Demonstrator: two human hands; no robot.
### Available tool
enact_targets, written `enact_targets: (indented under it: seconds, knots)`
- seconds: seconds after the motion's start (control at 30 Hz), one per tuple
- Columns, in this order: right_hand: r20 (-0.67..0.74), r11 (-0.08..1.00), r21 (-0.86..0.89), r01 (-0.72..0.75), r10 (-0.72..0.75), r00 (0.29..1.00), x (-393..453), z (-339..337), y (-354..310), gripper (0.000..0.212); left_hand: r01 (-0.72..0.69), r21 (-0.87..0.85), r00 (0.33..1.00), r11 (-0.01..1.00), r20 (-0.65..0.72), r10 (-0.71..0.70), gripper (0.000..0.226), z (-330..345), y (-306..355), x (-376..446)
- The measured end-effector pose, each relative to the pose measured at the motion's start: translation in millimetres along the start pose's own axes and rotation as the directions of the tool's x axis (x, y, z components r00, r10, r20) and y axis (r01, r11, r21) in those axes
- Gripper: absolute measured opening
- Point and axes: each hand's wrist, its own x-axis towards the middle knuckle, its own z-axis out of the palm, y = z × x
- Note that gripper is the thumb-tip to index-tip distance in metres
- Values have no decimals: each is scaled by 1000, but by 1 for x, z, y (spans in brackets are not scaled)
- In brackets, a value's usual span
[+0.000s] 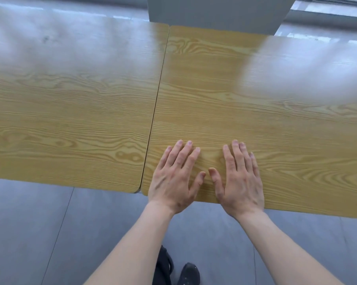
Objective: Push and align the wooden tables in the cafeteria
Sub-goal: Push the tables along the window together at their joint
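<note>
Palms flat is how I see both hands: the left hand (174,177) and right hand (239,177) lie side by side on the right wooden desk (255,124), near its front edge, fingers spread wide, each grip wide and holding nothing. The left wooden desk (70,120) sits just beside it, a thin dark seam between them, front corners nearly level. Below me I see grey floor tiles (40,233) and a black shoe (189,273)

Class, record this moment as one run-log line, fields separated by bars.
left hand flat on right table | right hand flat beside it | left table abutting, near edges slightly offset | nothing gripped
</note>
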Motion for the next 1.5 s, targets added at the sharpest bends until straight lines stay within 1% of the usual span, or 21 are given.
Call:
enact_targets:
  seconds: [0.2, 0.43, 0.6, 0.7, 0.8, 0.93, 1.0, 1.07, 1.17, 1.27, 1.4, 1.5]
  knots:
    - [-11, 999, -35, -13, 13, 1000, 0, 2, -4, 79, -11, -36, 999, 999, -37, 10, 58, -1, -5, 1]
    - [7, 1000, -28, -6, 6, 1000, -1, 3, -3, 81, -4, -22, 1000, 1000, -13, 3, 60, -2, -5, 1]
    - [89, 1000, -13, -9, 10, 996, 0, -6, -4, 79, 8, -10, 999, 1000, 34, -8, 62, -6, -2, -1]
    - [160, 1000, 9, -26, 24, 987, -1, -21, -8, 76, 12, 47, 996, 999, 90, -16, 65, -19, -2, -1]
    - [208, 998, 42, -39, 30, 978, -6, -44, -14, 74, 65, 75, 990, 995, 120, -74, 70, -45, 1, -5]
    - [279, 997, 62, -38, 20, 960, -10, -79, -23, 72, 97, 88, 986, 991, 127, -108, 76, -90, 3, -14]
    - [314, 997, 74, -30, 6, 949, -10, -96, -32, 71, 147, 103, 978, 984, 132, -160, 75, -112, -1, -25]
    - [353, 997, 80, -7, -22, 935, -12, -111, -45, 71, 194, 97, 968, 976, 141, -206, 74, -134, -7, -38]
    - [420, 997, 75, 22, -52, 906, -16, -130, -70, 70, 224, 91, 961, 970, 146, -236, 69, -167, -24, -59]
    - [479, 994, 55, 89, -105, 871, -17, -145, -110, 69, 271, 80, 951, 959, 135, -280, 65, -202, -51, -84]
    - [525, 982, 55, 183, -185, 831, -16, -154, -186, 69, 349, 65, 928, 935, 117, -355, 64, -245, -104, -123]
    - [537, 964, 38, 264, -242, 808, -9, -160, -263, 69, 410, 36, 904, 911, 112, -412, 63, -282, -161, -158]
